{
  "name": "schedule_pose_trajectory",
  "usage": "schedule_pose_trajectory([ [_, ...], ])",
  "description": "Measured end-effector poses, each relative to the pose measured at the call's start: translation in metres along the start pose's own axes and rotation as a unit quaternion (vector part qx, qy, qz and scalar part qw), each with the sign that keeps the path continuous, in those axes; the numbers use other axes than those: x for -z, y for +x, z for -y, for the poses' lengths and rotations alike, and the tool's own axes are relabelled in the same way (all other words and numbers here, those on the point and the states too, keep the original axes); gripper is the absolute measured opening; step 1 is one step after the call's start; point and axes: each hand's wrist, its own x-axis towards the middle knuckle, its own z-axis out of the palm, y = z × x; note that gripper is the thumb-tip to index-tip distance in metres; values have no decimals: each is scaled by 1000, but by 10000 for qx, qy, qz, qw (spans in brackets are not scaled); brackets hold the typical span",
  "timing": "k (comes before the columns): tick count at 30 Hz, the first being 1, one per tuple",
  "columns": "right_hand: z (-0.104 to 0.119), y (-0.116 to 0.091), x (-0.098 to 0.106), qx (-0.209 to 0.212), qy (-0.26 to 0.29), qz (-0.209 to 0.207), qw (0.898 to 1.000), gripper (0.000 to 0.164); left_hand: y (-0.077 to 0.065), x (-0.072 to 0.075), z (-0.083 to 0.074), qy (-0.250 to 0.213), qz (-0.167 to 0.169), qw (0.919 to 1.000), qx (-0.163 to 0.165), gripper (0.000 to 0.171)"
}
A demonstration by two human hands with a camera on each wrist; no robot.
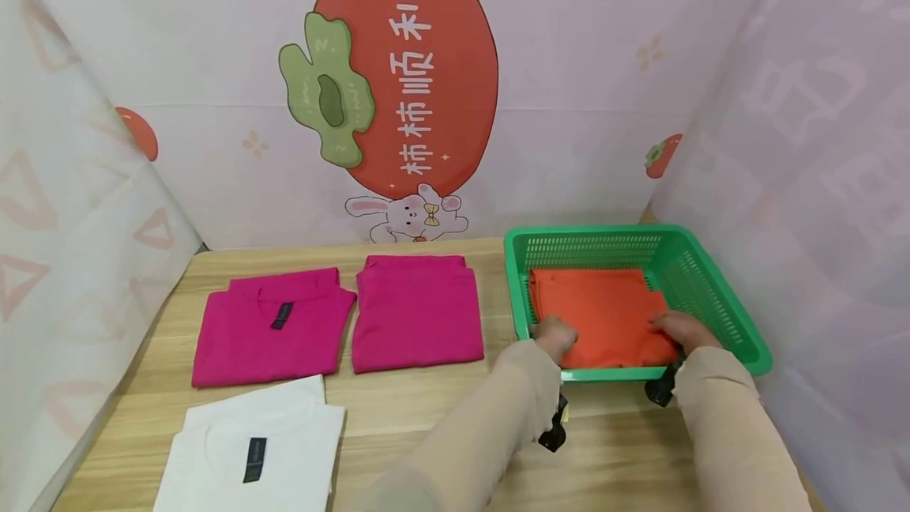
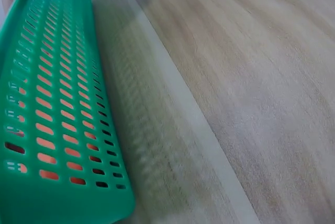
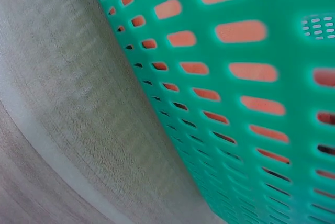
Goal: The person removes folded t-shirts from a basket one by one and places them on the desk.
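Note:
Folded orange cloth, seemingly a garment (image 1: pixel 604 310), lies in the left part of a green plastic basket (image 1: pixel 739 326). My left hand (image 1: pixel 556 336) holds its left front edge, just inside the rim. At the cloth's right front side, my right hand (image 1: pixel 686 329) grips it with a digit on top; the other fingers are mostly hidden. Both wrists cross the basket's front rim. In the left wrist view the slotted basket wall (image 2: pixel 63 93) fills the left, orange showing through. The right wrist view shows the perforated wall (image 3: pixel 209 51) close up, with orange behind it.
On the wooden table (image 1: pixel 419 409), a magenta folded shirt (image 1: pixel 270 338) with a dark label lies left of another magenta folded garment (image 1: pixel 418 314). A white folded shirt (image 1: pixel 249 457) lies at front left. Printed curtains (image 1: pixel 235 46) stand behind and at both sides.

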Motion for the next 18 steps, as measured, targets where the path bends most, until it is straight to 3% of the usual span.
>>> schedule_pose_trajectory([
  [3, 1, 1, 0, 221, -88, 21, 9997, 46, 1, 2, 3, -950, 33, 9955, 60, 35],
  [6, 2, 0, -1, 252, -14, 0, 9997, 46, 2, 1, 5, -1082, 120, 9940, -55, 37],
  [11, 3, -6, 2, 153, 36, -68, 9999, 48, 0, 2, 4, -930, 136, 9951, -306, 41],
  [15, 9, -10, 4, 186, 167, -163, 9996, 48, 1, 4, 3, -236, 16, 9978, -612, 41],
  [18, 16, -14, 6, 293, 257, -306, 9988, 47, 1, 6, 1, 16, -37, 9969, -791, 43],
])
